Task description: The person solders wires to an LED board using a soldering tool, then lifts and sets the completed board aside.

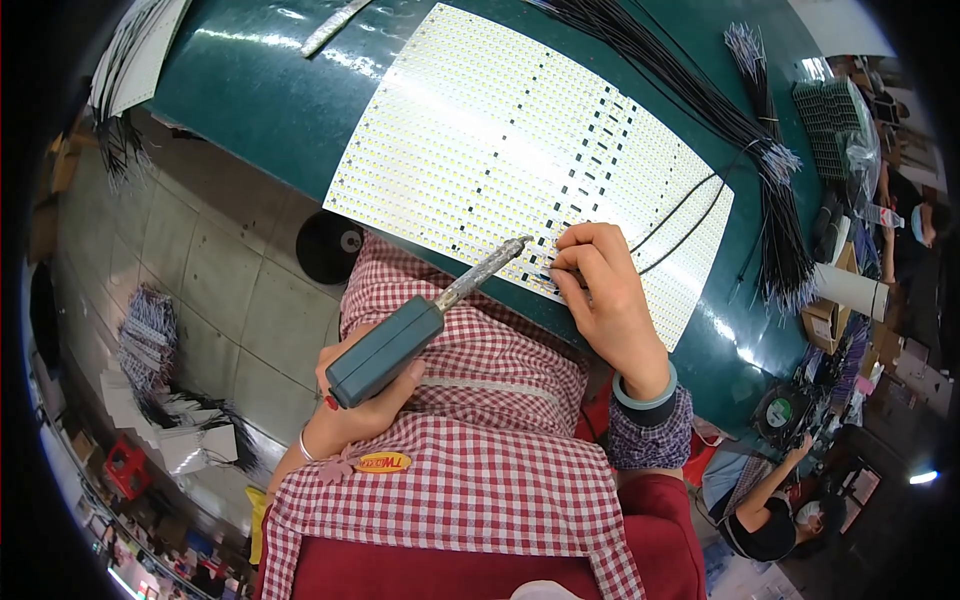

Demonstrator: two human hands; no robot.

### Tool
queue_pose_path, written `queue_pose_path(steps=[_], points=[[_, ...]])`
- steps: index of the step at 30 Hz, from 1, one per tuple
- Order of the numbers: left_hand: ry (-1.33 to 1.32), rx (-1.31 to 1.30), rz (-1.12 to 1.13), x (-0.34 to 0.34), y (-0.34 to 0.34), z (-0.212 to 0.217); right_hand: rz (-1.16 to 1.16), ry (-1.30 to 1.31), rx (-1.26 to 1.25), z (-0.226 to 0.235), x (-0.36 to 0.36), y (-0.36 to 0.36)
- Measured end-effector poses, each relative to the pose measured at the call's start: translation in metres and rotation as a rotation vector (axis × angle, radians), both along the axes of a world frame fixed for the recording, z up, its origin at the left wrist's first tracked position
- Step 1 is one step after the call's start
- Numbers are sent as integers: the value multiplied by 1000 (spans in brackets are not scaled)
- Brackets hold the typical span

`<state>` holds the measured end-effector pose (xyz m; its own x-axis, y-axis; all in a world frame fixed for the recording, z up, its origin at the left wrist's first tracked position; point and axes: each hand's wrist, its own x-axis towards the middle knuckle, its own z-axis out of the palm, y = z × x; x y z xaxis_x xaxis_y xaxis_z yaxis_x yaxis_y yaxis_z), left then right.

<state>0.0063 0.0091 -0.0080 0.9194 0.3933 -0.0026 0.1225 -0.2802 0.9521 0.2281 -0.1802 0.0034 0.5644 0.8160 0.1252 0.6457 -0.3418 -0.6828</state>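
Observation:
A large white LED panel (430,120), dotted with rows of small yellowish chips and dark components, lies tilted across the table edge before me. My left hand (370,405) is closed round the dark green handle of a soldering iron (385,350). The iron's metal tip points up and right and reaches the panel's near edge, close to my right fingertips. My right hand (615,300) rests over that edge with its fingers pinched on a black wire (690,200), which loops away over the panel to the right. The pinched end is mostly hidden by the fingers.
A bundle of black wires (680,75) with pale ends lies along the table's (250,70) far right. A silvery stick (335,25) lies at the back. Another panel with wires (140,60) is at the far left. Stacked boards (825,125) stand at right; people work beyond.

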Motion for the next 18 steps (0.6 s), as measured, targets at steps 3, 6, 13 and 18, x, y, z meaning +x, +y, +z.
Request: queue_pose_path(steps=[3,6,13,18], points=[[-16,13,-7,0,0,0,38,-88,3,-1,-1,1],[-21,7,-14,0,0,-1,16,-60,12,-2,-3,3],[-47,42,-34,4,0,-1,-116,47,13,-2,-8,8],[-48,5,-15,7,-1,-1,-124,30,19,-3,-10,12]])
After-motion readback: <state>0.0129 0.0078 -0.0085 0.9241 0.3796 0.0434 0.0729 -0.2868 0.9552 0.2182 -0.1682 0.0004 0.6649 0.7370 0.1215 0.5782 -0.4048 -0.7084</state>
